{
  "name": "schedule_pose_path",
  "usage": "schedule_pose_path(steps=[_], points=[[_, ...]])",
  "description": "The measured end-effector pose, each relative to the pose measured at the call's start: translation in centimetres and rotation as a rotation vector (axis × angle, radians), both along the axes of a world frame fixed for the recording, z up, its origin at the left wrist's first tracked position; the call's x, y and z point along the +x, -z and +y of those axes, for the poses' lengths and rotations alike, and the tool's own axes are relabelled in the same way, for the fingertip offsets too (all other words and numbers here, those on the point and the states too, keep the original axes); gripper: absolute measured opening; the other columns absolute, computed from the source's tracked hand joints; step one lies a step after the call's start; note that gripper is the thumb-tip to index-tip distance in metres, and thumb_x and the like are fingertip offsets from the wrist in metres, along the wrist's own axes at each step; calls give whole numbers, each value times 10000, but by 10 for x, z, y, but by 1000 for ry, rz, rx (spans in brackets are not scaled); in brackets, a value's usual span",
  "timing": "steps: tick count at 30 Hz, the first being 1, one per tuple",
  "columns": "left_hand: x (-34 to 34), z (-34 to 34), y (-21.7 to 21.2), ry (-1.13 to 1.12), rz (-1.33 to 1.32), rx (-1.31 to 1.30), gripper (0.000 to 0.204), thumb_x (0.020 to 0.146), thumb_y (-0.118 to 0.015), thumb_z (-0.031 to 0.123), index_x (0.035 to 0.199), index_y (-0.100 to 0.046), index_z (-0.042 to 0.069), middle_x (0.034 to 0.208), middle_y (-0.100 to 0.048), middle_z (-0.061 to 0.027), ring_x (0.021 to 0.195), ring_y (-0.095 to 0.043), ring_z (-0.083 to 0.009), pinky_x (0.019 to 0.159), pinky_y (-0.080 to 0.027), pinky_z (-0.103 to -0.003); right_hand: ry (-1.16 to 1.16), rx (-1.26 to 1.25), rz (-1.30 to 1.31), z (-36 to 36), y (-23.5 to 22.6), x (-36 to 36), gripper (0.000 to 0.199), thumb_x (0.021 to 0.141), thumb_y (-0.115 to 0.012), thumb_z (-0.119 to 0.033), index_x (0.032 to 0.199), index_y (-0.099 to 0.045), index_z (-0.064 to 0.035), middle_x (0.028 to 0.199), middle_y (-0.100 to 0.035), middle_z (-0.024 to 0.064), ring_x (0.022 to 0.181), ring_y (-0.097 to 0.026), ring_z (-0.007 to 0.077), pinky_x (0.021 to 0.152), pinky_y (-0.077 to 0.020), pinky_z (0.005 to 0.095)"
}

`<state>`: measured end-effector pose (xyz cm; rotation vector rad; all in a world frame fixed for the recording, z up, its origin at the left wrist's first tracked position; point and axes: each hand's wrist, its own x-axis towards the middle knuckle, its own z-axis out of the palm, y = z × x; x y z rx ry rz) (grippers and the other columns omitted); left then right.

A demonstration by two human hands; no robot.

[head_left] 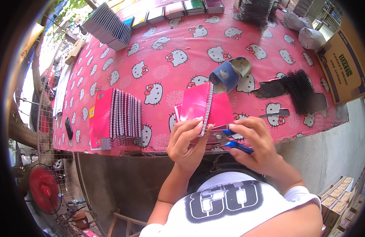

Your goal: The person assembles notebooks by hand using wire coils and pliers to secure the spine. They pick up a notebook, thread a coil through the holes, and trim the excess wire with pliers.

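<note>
My left hand [185, 141] is closed around the lower end of a small pink spiral notebook [195, 103], held tilted above the near table edge. Its wire coil runs along the right side. In my right hand [256, 143] is a pair of blue-handled pliers [238, 147], handles spread apart, with the metal jaws close to the coil's bottom end. Whether the jaws touch the wire I cannot tell. Behind the held notebook lies another pink notebook [222, 110] on the table. To the left stands a stack of pink spiral notebooks [118, 115], coils facing right.
A blue slipper [226, 77] and a pile of black spiral coils [300, 91] lie on the pink cat-print tablecloth [166, 73]. A cardboard box [343, 63] stands at right. More notebooks [108, 27] are stacked far left. A phone [68, 128] rests near the left edge.
</note>
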<state>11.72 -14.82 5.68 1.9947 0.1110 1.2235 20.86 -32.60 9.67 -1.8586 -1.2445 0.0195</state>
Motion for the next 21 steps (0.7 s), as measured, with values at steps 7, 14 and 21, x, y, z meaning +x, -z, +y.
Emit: schedule_pose_path(steps=[7,14,21], points=[[-3,0,3,17,-6,-52,301,659,-757,-159,907,-653,-24,943,-686,-181,851,-655,-237,719,-563,-315,-9,-19,20,12,2,-3,445,785,-743,-237,1171,-612,-59,1050,-585,144,971,-569,321,838,-467,450],[-12,13,-5,8,-85,13,243,700,-716,-146,857,-602,0,936,-680,-172,881,-657,-250,753,-544,-356,-326,-187,1295,18,15,13,349,872,-668,-238,1126,-643,-1,1075,-670,147,1003,-623,211,813,-495,336],[-83,166,-70,-706,-453,-416,265,900,-686,164,753,-478,93,784,-578,-3,708,-506,-74,679,-474,-256,496,-79,27,-43,54,59,401,847,-686,-200,1189,-595,-10,1100,-613,155,1052,-584,288,917,-444,398]])
